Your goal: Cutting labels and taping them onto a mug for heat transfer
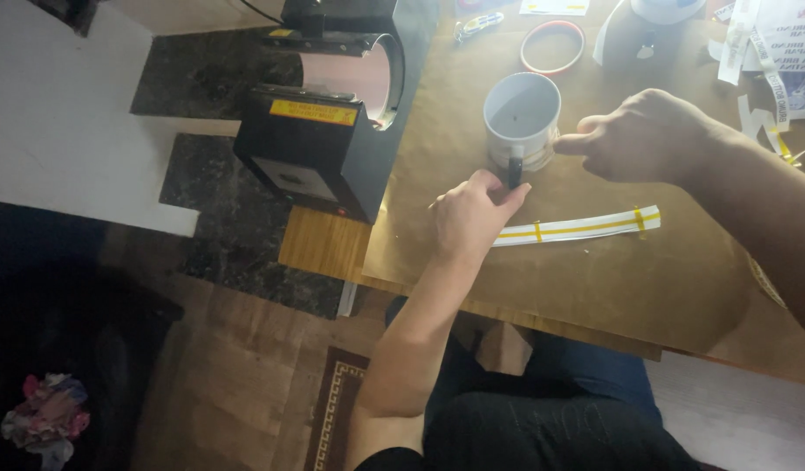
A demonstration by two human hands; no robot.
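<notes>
Mug | both hands touching, grip unclear | table edge near

Wooden table covered by a brown paper sheet. On the sheet: white ceramic mug standing upright, long white paper strip with yellow tape tabs lying flat just in front of it, black mug heat press at the table's left edge, orange tape ring behind the mug, white printed paper strips at far right.
</notes>
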